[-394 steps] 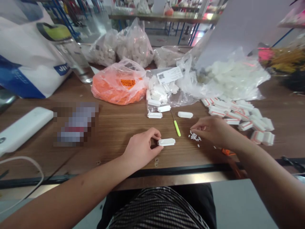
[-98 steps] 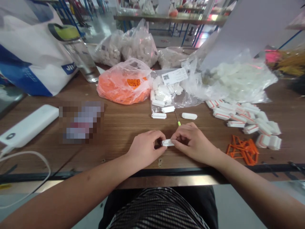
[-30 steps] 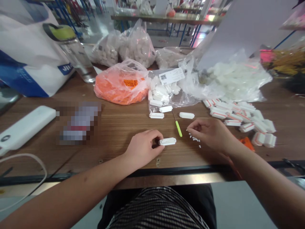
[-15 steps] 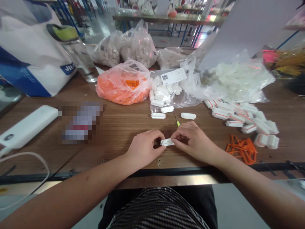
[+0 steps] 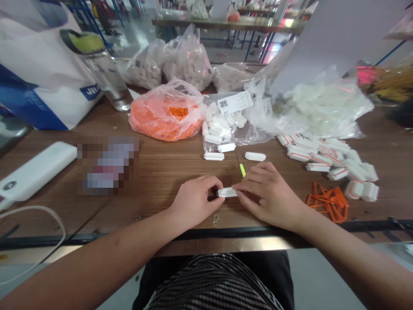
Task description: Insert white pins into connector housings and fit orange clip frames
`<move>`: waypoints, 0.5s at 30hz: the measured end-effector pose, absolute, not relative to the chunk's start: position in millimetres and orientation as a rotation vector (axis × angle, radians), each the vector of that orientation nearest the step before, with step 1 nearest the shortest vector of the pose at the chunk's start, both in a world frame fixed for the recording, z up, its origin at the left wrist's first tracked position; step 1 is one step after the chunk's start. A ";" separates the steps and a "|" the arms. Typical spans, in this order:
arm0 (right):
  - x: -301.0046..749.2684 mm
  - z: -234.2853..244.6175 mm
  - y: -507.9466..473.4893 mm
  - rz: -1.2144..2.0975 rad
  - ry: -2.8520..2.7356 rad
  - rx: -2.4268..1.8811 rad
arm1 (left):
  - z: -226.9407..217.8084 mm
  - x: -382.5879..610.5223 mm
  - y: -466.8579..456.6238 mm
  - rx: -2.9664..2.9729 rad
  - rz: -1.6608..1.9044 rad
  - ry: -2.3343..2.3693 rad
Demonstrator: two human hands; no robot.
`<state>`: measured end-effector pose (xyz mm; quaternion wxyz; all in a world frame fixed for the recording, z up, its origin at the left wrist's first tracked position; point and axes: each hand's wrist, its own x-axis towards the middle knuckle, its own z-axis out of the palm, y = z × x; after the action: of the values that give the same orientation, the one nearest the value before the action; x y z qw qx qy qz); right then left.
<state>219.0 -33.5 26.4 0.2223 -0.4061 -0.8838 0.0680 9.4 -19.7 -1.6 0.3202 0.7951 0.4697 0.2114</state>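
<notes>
A small white plastic connector [image 5: 227, 192] with rows of small holes along its top lies between my hands, just above the table near its front edge. My left hand [image 5: 196, 199] pinches its left end between thumb and fingers. At the right end, the thumb and index finger of my right hand [image 5: 269, 191] are closed about the tip, partly hiding it. Beyond my right hand lies a thin tool with a yellow-green handle [image 5: 241, 169]. Similar white pieces rest farther back, one [image 5: 255, 156] on the right and another [image 5: 214, 156] on the left.
Orange plastic frames [image 5: 327, 202] and a pile of white pieces with orange strips [image 5: 335, 157] lie on the right. Behind are a bag of orange parts [image 5: 166, 114] and an open bag of white parts [image 5: 222, 122]. A bottle [image 5: 105, 73] and white power bank [image 5: 38, 172] stand left.
My right hand has shifted slightly right and its fingers have loosened a little, baring more of the connector and the tool's handle. The left hand has stayed in place.
</notes>
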 end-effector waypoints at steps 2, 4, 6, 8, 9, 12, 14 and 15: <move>217.5 25.2 -34.9 0.117 -2.466 -1.108 | -2.1 9.3 -19.8 2.090 0.556 1.237; 214.7 24.1 -36.7 0.018 -2.510 -1.093 | -2.7 9.2 -20.0 2.090 0.556 1.240; 212.8 23.3 -38.4 -0.058 -2.543 -1.079 | -3.0 9.2 -20.0 2.087 0.559 1.239; 215.9 23.1 -38.9 -0.037 -2.522 -1.094 | -2.8 9.1 -19.9 2.082 0.557 1.240; 220.4 23.1 -38.2 0.010 -2.475 -1.129 | -2.5 9.0 -19.7 2.081 0.554 1.242; 246.4 24.1 -31.8 0.154 -2.241 -1.368 | -1.3 9.0 -19.2 2.082 0.543 1.245; 268.7 25.4 -25.8 0.171 -2.166 -1.618 | -0.6 9.0 -19.0 2.085 0.541 1.244; 278.9 25.9 -23.0 0.201 -2.169 -1.758 | -0.4 9.0 -18.9 2.088 0.540 1.243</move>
<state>278.9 -23.0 25.9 0.1701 -0.6189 -0.7635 0.0707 9.0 -18.9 -0.4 0.3203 0.7945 0.4731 0.2057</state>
